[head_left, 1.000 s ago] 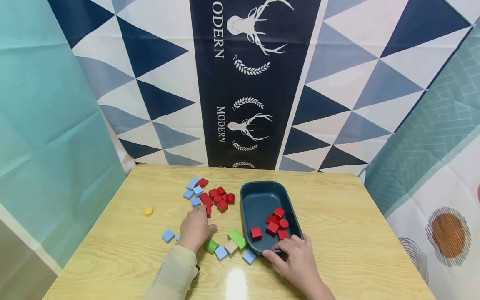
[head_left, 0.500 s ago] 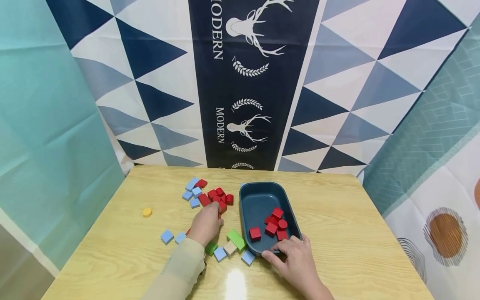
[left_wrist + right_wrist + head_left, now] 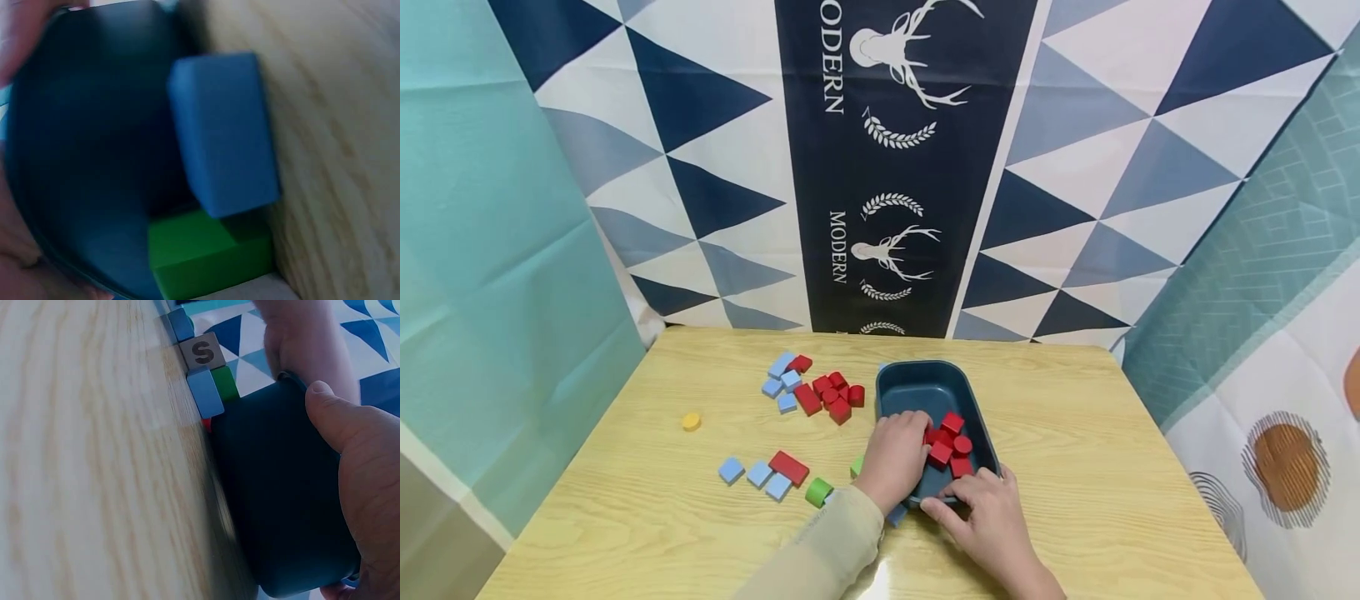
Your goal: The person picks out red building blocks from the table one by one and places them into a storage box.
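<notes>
Wood-grain table (image 3: 1075, 467) underneath. Right hand (image 3: 988, 517) grips the dark blue tray (image 3: 921, 398) at its near rim, thumb outside. Left hand (image 3: 895, 457) reaches over the tray's left wall, fingertips beside red blocks (image 3: 940, 453); can't tell if it pinches one. Those blocks sit just beyond the right grip. Left of left hand: green rounded block (image 3: 818, 492), red rectangular block (image 3: 788, 468), blue blocks (image 3: 731, 471). Farther: red pile (image 3: 840, 410), deer-print backdrop (image 3: 910, 167).

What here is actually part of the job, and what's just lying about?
Seemingly part:
- left hand
- right hand
- dark-blue rectangular tray
- red geometric blocks

Apparently lying about:
- round yellow disc
- light-blue rectangular blocks
- rounded green block
- pale S-marked block
</notes>
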The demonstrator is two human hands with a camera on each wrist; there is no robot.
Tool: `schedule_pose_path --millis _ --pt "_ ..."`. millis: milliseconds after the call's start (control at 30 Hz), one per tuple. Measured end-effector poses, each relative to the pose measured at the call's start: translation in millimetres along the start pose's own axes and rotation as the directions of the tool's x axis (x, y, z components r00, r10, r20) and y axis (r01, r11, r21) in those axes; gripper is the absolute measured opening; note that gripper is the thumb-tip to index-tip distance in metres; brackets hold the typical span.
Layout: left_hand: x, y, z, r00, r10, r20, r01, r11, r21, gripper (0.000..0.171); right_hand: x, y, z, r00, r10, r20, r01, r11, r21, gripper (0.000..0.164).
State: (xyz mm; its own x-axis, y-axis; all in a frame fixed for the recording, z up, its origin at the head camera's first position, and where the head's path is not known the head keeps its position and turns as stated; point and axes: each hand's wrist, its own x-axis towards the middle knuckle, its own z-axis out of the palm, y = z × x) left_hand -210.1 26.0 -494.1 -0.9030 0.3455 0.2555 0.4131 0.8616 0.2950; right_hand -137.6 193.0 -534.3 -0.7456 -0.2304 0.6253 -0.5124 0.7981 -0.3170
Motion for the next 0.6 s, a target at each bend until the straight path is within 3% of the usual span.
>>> schedule_pose_path --millis 67,167,333,467,600 --pt "0.6 -0.7 4.1 1.0 0.014 0.013 -0.014 0.998 0.054 0.021 0 -1 1 1.0 -0.003 -0.015 0.003 1.0 0.002 0.024" --pt "-3.2 -2.1 3.9 0.999 0.042 -0.002 -0.041 0.997 0.061 0.02 0 -2 1 1.0 -0.003 -0.029 0.003 1.0 0.0 0.024" --pt "-26.1 -9.9 -15.0 0.995 0.043 -0.091 -0.039 0.998 0.048 0.022 -2 -3 3 1.0 -0.015 -0.025 0.015 1.0 0.0 0.025" --pt "-56.0 -35.3 -43.7 0.988 -0.083 -0.13 0.086 0.996 0.019 0.027 -1 -3 4 1.0 0.009 0.002 -0.009 1.0 0.001 0.025" --pt "-86.6 -74.5 -59.8 0.958 -0.263 -0.115 0.265 0.964 0.001 0.041 -1 -1 0 0.999 0.043 0.015 -0.043 0.999 -0.013 0.024"
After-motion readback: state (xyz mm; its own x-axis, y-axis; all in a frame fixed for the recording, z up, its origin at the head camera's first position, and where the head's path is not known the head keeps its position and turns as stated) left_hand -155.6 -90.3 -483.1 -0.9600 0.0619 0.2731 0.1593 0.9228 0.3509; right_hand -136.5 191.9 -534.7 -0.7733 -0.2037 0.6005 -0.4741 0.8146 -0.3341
